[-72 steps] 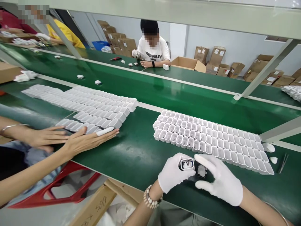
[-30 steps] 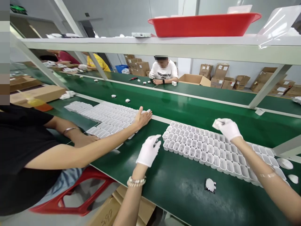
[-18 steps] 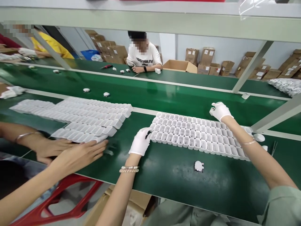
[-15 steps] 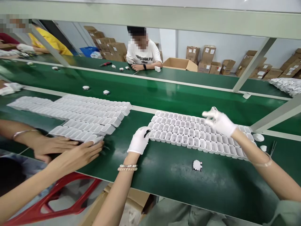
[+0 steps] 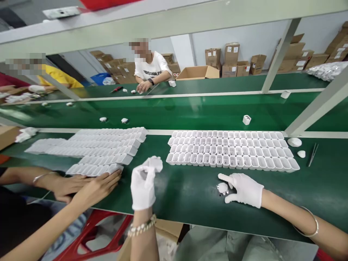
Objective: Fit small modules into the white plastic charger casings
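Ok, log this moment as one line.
left hand: holding white piece; right hand: open beside small part; white cups: in rows on green table

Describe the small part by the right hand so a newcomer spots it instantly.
On the green worktable, find the right block of white cups. In front of its near edge, at the opening of the gloved right hand, lies a small part. Its pale top on a dark, shiny base sets it apart from the hollow white cups.
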A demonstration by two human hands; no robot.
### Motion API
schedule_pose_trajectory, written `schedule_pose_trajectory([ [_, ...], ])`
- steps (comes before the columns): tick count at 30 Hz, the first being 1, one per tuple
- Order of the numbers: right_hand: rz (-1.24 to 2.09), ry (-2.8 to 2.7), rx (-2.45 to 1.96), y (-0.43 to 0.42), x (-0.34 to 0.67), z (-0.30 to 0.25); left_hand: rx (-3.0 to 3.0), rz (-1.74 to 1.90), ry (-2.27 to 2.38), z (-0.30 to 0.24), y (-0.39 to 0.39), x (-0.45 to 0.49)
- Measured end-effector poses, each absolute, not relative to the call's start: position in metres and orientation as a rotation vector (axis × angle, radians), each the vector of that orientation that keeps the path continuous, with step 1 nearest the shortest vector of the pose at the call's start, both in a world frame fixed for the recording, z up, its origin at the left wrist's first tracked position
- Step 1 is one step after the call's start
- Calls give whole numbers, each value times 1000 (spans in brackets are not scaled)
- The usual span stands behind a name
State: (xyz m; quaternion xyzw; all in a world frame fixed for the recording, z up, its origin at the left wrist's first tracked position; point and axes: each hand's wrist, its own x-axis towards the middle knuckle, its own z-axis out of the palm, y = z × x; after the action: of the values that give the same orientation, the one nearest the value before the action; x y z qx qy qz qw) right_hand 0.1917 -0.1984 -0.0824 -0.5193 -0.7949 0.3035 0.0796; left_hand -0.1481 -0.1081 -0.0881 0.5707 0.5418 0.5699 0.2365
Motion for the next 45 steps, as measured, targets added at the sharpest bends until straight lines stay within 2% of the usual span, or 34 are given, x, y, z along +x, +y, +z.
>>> schedule_pose_trajectory([
  [4,1040,-2344,-1489,-198,197,-80,1314,1406,1119,-79,-160,-101],
  [10,1063,-2313,-1513,-199,194,-75,1277,1065,1113,-101,-185,-42],
  [14,1014,-2285,-1629,-200,193,-82,1418,932,1142,-120,-183,-35],
  [18,996,-2321,-1556,-199,195,-85,1661,806,1166,-116,-184,-36],
  [30,1036,-1882,-1349,-221,200,-98,2183,956,922,-115,-186,-34],
  [45,803,-1853,-1350,-231,189,-92,2240,1037,854,-118,-185,-31],
])
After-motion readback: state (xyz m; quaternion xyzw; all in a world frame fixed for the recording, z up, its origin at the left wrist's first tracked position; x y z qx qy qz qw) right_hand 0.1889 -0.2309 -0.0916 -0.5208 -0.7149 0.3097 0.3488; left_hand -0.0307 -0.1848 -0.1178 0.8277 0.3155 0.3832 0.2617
